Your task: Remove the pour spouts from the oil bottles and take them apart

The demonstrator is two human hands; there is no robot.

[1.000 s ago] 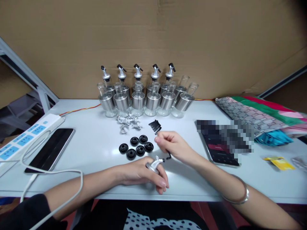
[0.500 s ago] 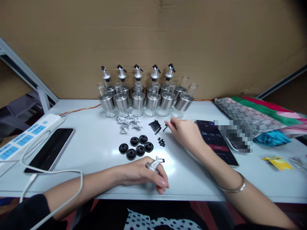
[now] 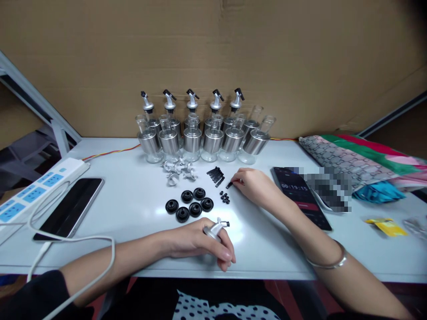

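Near the front edge, my left hand (image 3: 196,240) is closed around a silver bottle pourer (image 3: 213,230), whose spout with a black tip sticks up between thumb and fingers. My right hand (image 3: 253,186) pinches a small black lever (image 3: 229,185) close to the tabletop. Just left of those fingertips is a bunch of similar black levers (image 3: 218,180), with several tiny black caps (image 3: 225,199) below it. Round black stoppers (image 3: 182,214) are grouped ahead of my left hand. Behind them is a heap of silver pourer tops (image 3: 173,178).
Steel-and-glass bottles (image 3: 192,141) stand in rows at the back, several topped with pourers. A power strip (image 3: 33,195), phone (image 3: 70,209) and white cable (image 3: 83,238) lie left. At right are a phone showing a timer (image 3: 296,189), patterned fabric (image 3: 347,162) and a yellow packet (image 3: 388,226).
My right hand has lowered slightly, and the black lever in its fingertips now lies flatter, nearer the table. My left hand and the pourer stay where they were.
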